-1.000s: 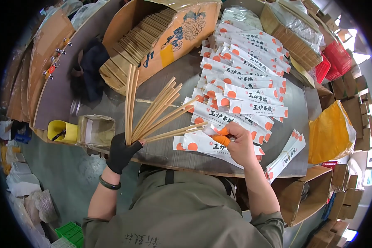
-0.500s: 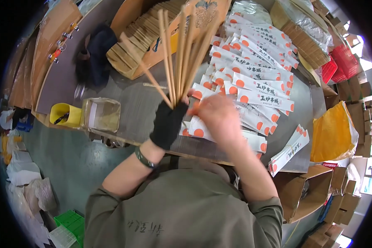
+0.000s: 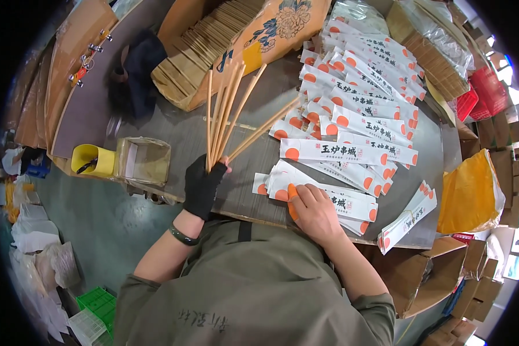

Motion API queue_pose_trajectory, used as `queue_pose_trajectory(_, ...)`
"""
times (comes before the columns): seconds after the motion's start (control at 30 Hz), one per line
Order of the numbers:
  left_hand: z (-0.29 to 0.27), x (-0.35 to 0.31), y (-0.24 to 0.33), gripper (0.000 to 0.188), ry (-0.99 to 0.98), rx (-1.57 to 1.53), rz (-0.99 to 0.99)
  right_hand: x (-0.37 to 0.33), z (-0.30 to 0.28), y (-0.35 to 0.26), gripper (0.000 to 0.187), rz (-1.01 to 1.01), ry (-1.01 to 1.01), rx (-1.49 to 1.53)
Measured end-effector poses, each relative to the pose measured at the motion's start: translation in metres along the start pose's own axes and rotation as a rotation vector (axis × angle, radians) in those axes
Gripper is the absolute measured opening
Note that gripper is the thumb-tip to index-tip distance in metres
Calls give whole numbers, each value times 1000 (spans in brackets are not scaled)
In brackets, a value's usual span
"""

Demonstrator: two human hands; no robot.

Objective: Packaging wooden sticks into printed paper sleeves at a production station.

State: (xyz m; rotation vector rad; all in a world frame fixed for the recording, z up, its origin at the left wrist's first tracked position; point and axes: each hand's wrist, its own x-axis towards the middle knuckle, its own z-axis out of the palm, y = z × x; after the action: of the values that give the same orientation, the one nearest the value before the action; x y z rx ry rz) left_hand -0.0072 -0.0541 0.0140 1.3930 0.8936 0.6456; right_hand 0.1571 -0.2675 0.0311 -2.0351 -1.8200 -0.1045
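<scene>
My left hand (image 3: pixel 205 187), in a black glove with bare fingertips, is closed around the lower ends of several wooden chopsticks (image 3: pixel 225 118). They fan out upward over the table. My right hand (image 3: pixel 318 214), an orange cover on one digit, rests on a small stack of white paper chopstick sleeves (image 3: pixel 349 203) at the table's near edge. Its fingers are bent together at the top sleeve; their undersides are hidden. Beyond it, a large heap of white sleeves with orange dots (image 3: pixel 363 104) spreads out, one sleeve (image 3: pixel 331 151) lying across its near side.
An open carton of chopsticks (image 3: pixel 184 69) stands at the back. At the left table edge are a yellow cup (image 3: pixel 92 160) and a clear square container (image 3: pixel 143 161). A banded sleeve bundle (image 3: pixel 408 216) lies right, near an orange-yellow sack (image 3: pixel 470 193) and cardboard box (image 3: pixel 418 277).
My hands have moved apart. The left went down and left with the chopsticks; the right came down onto the near stack. One sleeve now lies across the heap's near side.
</scene>
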Motion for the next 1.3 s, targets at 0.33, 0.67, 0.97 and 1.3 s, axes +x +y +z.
queue_pose_trajectory(0.33,-24,-15,17,19,-135,115,-22,4,5,1,29,48,90,68)
queue_pose_trajectory(0.67,-50,-19,19,18,-273,79,-88,9,-14,17,12,699,147,764)
queue_pose_trajectory(0.97,-71,-2,52,23,-468,556,-6,27,-52,20,11,644,80,889)
queue_pose_trajectory(1.3,51,-1,53,33,-355,-134,268,84,-39,17,29,-63,278,-2)
